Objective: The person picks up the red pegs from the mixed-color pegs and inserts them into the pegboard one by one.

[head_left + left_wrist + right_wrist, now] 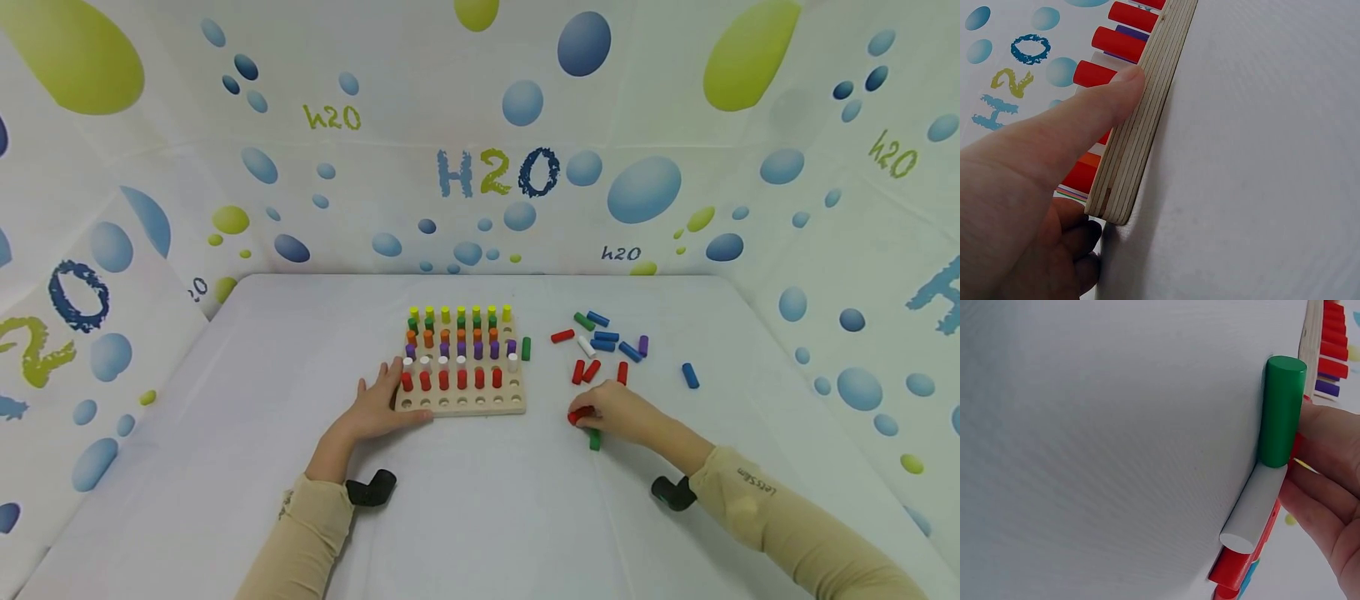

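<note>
A wooden pegboard (480,407) holds rows of yellow, green, orange, purple, white and red pegs, with bare holes along its front row. At its front left corner rests my left hand (373,410), thumb laid straight against the front edge and fingers along the left side. The left wrist view shows that thumb (1094,103) touching the layered edge. To the right of the board, my right hand (618,412) pinches a red peg (580,414) just above the table. A green peg (1282,412) and a white peg (1254,509) lie beside those fingers; the hand hides the white one from the head view.
Loose blue, red, green, white and purple pegs are scattered right of the board, including a blue peg (690,376) farther out. One green peg (527,348) lies close to the board's right edge. Patterned cloth walls surround the white table (480,517).
</note>
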